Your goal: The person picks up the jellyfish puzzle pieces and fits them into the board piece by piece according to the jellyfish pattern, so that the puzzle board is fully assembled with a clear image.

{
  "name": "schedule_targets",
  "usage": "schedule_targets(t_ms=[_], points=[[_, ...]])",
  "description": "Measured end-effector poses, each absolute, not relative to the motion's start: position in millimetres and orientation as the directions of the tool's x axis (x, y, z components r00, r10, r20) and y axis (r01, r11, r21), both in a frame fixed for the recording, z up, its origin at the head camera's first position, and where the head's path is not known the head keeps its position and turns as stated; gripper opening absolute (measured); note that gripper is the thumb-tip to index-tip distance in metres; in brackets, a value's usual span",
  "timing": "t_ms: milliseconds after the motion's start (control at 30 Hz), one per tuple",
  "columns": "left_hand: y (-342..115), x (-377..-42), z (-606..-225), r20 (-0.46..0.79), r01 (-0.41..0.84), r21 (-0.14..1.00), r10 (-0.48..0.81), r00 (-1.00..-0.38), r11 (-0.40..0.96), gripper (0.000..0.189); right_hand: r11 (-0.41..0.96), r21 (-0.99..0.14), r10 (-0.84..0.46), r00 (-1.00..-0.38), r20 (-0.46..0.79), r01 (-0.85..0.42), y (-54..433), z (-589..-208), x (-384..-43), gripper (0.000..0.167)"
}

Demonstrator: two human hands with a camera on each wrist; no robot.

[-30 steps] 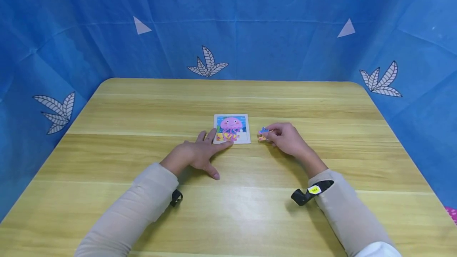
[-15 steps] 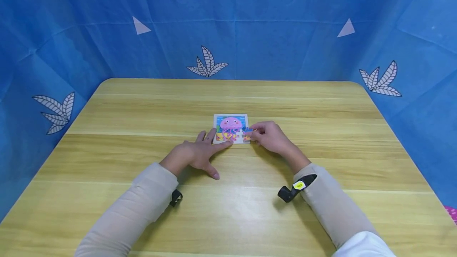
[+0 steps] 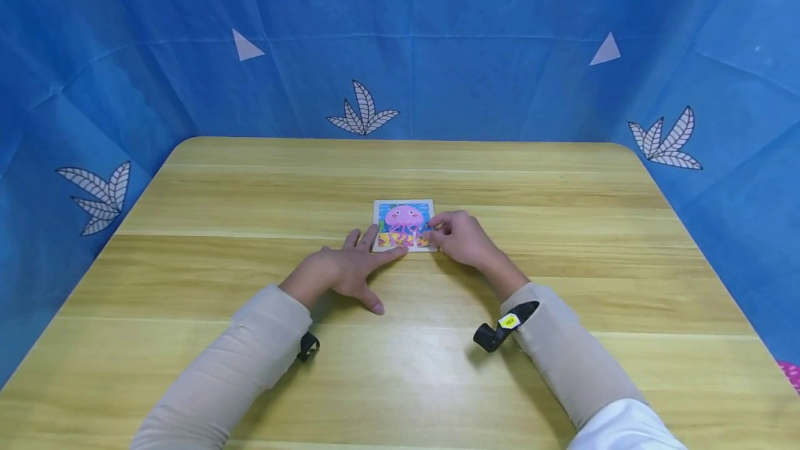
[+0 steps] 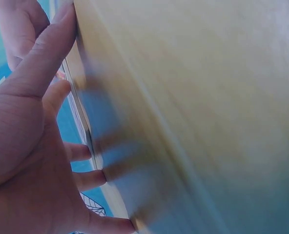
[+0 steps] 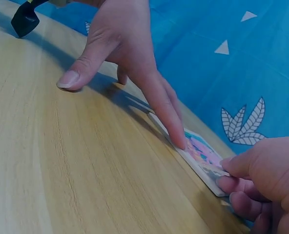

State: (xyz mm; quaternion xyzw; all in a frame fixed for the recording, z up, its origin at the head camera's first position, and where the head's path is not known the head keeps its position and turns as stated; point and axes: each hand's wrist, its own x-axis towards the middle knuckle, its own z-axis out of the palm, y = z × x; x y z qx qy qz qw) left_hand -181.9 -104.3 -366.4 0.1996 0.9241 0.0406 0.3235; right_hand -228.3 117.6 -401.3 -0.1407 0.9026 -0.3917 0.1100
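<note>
A small square jigsaw puzzle (image 3: 405, 215) with a pink jellyfish picture and a white frame lies flat on the table. My left hand (image 3: 350, 269) spreads its fingers along the near left side of the frame, with a fingertip resting on the bottom edge. At the lower right corner, my right hand (image 3: 465, 238) pinches a puzzle piece (image 3: 425, 239) between thumb and finger, over the board. A narrow pale gap shows left of the piece. In the right wrist view, the fingers of the right hand (image 5: 266, 180) partly hide the piece.
The puzzle rests on a wooden table (image 3: 400, 367). A blue cloth (image 3: 487, 82) with white leaf and triangle prints hangs behind and at the sides. Black wrist straps (image 3: 506, 325) sit on the beige sleeves (image 3: 231, 360).
My right hand has moved left from beside the puzzle, bringing the pinched piece over the lower right corner of the board. The left hand has stayed in place.
</note>
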Motion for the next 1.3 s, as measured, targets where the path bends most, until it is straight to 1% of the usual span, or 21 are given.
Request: schedule_targets(t_ms=[600,933,1133,1233,1300], points=[[-104.8,-180.8,-365.1,-0.576,0.341,0.211,0.398,-0.713,0.916,0.1,0.692,-0.707,-0.288,-0.954,-0.083,-0.147,111.6,-400.7,-227.5,0.029],[-103.2,-180.5,-365.5,-0.575,0.343,0.222,0.407,-0.71,0.913,0.101,0.704,-0.71,-0.218,-0.96,-0.178,-0.028,113.6,-398.5,-230.8,0.035],[-104.1,-179.1,-369.1,-0.587,0.334,0.227,0.402,-0.703,0.915,0.1,0.696,-0.718,-0.225,-0.945,-0.238,0.015,113.7,-402.9,-233.4,0.039],[-104.9,-179.1,-369.1,-0.575,0.333,0.22,0.397,-0.715,0.917,0.1,0.686,-0.727,-0.216,-0.949,-0.229,0.02,112.2,-401.7,-234.7,0.035],[-105.4,-178.6,-369.3,-0.574,0.334,0.223,0.401,-0.714,0.916,0.1,0.679,-0.732,-0.202,-0.947,-0.248,0.047,111.7,-400.9,-235.3,0.03]])
